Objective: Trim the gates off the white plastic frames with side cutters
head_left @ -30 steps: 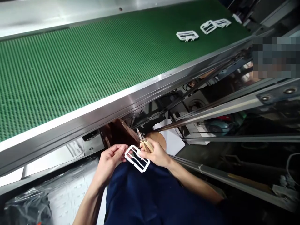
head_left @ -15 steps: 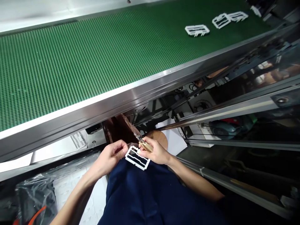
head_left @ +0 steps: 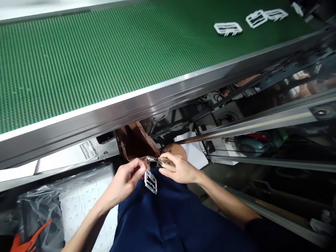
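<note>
My left hand (head_left: 128, 178) pinches a small white plastic frame (head_left: 150, 181) over my lap, the frame hanging edge-on below my fingers. My right hand (head_left: 181, 169) is closed round small cutters with tan handles (head_left: 163, 162), their metal tip pointing left at the top of the frame. Both hands sit just under the steel edge of a green conveyor belt (head_left: 91, 59). Three more white frames (head_left: 228, 28) lie on the belt at the far right.
A clear bag holding white parts (head_left: 76, 203) lies at the lower left beside my dark blue lap (head_left: 173, 220). A brown cardboard box (head_left: 135, 141) stands under the belt. Steel rails and machine parts (head_left: 262, 122) fill the right side. Something orange (head_left: 26, 238) shows in the bottom left corner.
The white frame has turned from lying flat to hanging edge-on from my left fingers. The cutter tip has swung left toward it. My view has shifted so the belt's frames sit further right.
</note>
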Demonstrator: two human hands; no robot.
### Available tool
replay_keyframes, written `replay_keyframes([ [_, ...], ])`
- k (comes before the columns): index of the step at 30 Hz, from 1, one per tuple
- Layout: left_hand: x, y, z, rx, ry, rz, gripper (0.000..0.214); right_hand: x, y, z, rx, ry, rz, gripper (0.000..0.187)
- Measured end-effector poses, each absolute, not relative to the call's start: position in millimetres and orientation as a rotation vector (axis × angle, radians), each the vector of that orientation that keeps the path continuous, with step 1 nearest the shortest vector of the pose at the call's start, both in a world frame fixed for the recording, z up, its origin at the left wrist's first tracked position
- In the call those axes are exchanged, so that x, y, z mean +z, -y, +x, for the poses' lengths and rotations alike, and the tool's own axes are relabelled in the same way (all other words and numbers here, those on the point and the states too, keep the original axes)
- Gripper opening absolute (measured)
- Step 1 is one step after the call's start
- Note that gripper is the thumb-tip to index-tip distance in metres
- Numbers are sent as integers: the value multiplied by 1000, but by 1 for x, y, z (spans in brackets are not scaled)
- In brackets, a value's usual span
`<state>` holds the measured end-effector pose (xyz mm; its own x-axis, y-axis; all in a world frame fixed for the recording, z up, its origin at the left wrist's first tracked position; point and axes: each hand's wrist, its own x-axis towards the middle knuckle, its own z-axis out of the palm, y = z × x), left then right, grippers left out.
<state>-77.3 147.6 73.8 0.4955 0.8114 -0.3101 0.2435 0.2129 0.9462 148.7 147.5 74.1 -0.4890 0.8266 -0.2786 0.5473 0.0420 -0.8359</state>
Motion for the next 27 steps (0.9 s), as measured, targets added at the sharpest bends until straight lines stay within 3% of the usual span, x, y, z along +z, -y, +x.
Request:
replay_keyframes([
  [4,79,-145,-76,500,-1094,1441,23,105,-157,168,1014,2549,-1423,33],
  [8,83,-143,-73,489,-1142,1536,23,119,-161,169,843,2805,-1391,36],
  [27,93,-139,-62,455,-1143,1591,20,149,-174,163,748,3111,-1270,33],
])
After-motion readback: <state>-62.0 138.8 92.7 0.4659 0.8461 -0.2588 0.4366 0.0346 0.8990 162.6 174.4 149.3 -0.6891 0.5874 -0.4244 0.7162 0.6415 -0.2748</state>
